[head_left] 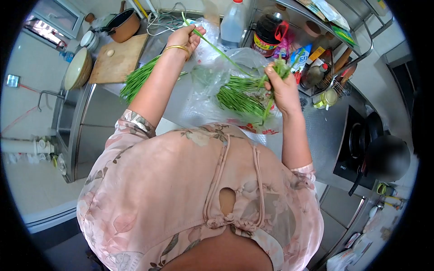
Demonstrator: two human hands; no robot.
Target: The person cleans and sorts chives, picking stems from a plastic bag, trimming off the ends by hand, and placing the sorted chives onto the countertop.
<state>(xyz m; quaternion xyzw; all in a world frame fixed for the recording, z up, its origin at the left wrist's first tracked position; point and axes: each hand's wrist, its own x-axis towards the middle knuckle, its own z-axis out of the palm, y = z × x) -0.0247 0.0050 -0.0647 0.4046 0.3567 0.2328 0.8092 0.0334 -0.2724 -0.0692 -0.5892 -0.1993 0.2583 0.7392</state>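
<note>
My left hand point(185, 40), raised at the upper middle, pinches one long green stem point(221, 53) that looks like a garlic scape. The stem slants down toward my right hand point(284, 88), which is closed around a small bunch of green stems point(281, 68). Beneath that hand, a pile of cut-looking green stems point(242, 97) lies on an opened clear plastic bag point(201, 101). Another green bundle point(141, 79) rests on the counter, partly covered by my left forearm. The ends inside my right fist are hidden.
A wooden cutting board point(118, 58) with a small pale round item, a bowl point(78, 68) and a pot point(124, 26) stand left. Bottles, including a dark sauce jug point(267, 38), line the back under a metal rack point(312, 18). A stove point(357, 140) with pans is at right.
</note>
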